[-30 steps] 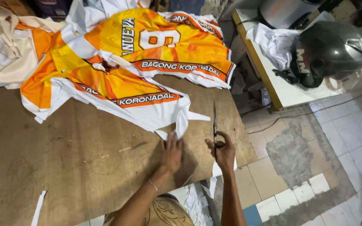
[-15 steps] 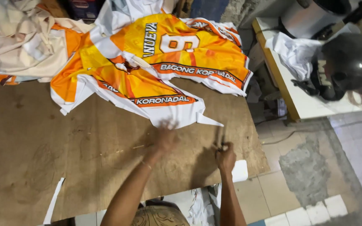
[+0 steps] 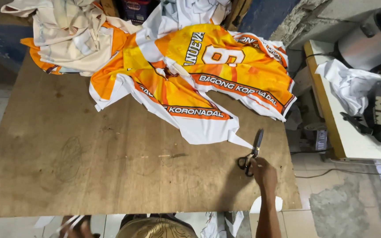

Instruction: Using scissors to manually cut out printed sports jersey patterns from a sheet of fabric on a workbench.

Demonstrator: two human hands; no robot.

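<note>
I see the scissors (image 3: 253, 150) lying on the wooden table (image 3: 89, 167) near its right edge, long axis running away from me, blades closed and pointing toward the orange-and-white printed fabric (image 3: 190, 79). My right hand (image 3: 263, 171) rests curled at the black handles, fingers touching them. My left hand (image 3: 78, 228) is blurred below the table edge; I cannot tell its state.

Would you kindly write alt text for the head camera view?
A person's right hand rests on black-handled scissors lying on a plywood table, beside orange, yellow and white printed fabric pieces. The left hand is low at the table's near edge, blurred.
</note>
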